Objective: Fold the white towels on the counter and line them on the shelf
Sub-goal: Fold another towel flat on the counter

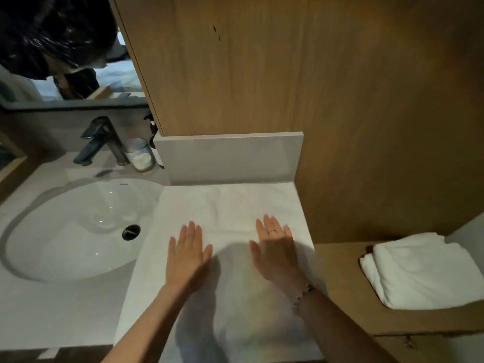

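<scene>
A white towel (230,205) lies spread flat on the counter, to the right of the sink, from the grey backsplash down to the front edge. My left hand (187,252) rests flat on it with straight fingers. My right hand (275,247), wearing a ring and a bracelet, lies flat on it a little to the right. On the lower wooden shelf (340,279) at the right sit two folded white towels (424,271), one stacked on the other.
A round white sink (73,231) with a black drain takes up the counter's left. Behind it stand a dark tap (102,140), a glass jar (138,154) and a dark bottle (154,142). A wooden wall panel (262,69) rises behind the towel. A mirror (65,48) hangs above the sink.
</scene>
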Available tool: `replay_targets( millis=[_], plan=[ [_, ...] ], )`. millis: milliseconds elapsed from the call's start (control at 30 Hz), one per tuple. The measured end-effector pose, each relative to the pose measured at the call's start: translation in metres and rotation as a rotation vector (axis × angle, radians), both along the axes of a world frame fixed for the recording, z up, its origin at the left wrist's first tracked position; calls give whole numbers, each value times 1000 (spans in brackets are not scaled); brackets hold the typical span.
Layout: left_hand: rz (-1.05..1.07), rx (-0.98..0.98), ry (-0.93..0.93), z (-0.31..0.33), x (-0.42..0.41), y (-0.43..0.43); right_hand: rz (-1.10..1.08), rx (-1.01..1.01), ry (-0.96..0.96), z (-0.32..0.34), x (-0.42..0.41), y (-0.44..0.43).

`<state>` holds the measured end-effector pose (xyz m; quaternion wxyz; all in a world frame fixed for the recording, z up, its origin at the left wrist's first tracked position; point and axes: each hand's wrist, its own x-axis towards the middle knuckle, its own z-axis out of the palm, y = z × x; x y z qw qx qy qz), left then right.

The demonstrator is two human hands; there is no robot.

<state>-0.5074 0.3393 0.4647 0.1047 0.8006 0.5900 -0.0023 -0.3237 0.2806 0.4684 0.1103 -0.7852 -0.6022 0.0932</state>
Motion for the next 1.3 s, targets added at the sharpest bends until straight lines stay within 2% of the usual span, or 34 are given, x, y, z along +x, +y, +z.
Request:
replay_targets(
  millis=[67,167,300,367,467,567,600,667,733,867,967,1067,1133,1200,1267,1300],
  plan=[
    [-141,10,-75,-2,23,9,155,-23,-13,-8,-10,16],
    [-248,22,-98,-12,33,19,235,-58,-38,-19,-12,26],
    [-71,62,-112,-15,0,43,33,-20,-26,-22,23,32],
    [10,25,-49,-12,-15,60,-82,-47,-22,-19,39,35],
    [46,-6,-48,-10,-9,87,-183,-34,-35,-16,38,58],
    [-169,46,-105,-6,24,105,35,2,9,-11,8,96],
    [-255,99,-99,-9,34,109,118,24,-37,-11,1,108],
    [-364,79,-107,-16,43,114,225,-60,-65,-10,-7,120],
    [-345,62,-147,-22,39,121,190,-66,-4,-18,5,123],
    [-242,118,-169,-23,14,136,13,-131,-89,-20,54,117],
    [-173,82,-196,-23,-6,145,-74,-195,-83,-16,75,108],
    [-150,114,-229,-23,-19,147,-92,-194,-86,-18,77,108],
    [-155,43,-188,-18,-21,149,-86,-194,-52,-18,77,108],
    [-106,-1,-128,-9,-22,150,-99,-114,57,-12,78,108],
    [78,77,-208,4,-24,150,-196,48,164,0,80,110],
    [216,121,-283,11,-26,150,-281,114,155,7,80,112]
  ],
)
